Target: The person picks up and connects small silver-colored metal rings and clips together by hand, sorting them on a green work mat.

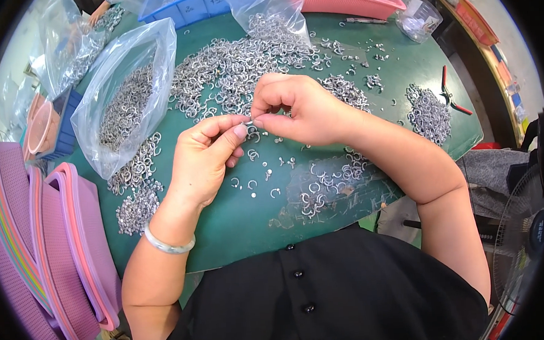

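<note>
Black buttoned cloth top [333, 284] fills the lower frame; and up near the centre, the bare left hand [200, 158], thumb pressed toward forefinger, meets the arched, curl-fingered right hand [306, 110], both pinching a tiny silvery metal piece [250, 122] above the dark-green tabletop [226, 240].

Left hand [205, 154] and right hand [299, 109]: fingertips pinch a tiny metal piece [250, 122]. Green table [235, 233]: bears heaped C-shaped metal rings [227, 74]. Clear bag [161, 68]: stands left, holds small metal pieces. Red-handled pliers [447, 94]: lie right, handles spread. Purple baskets [61, 255]: stacked, far left.
</note>
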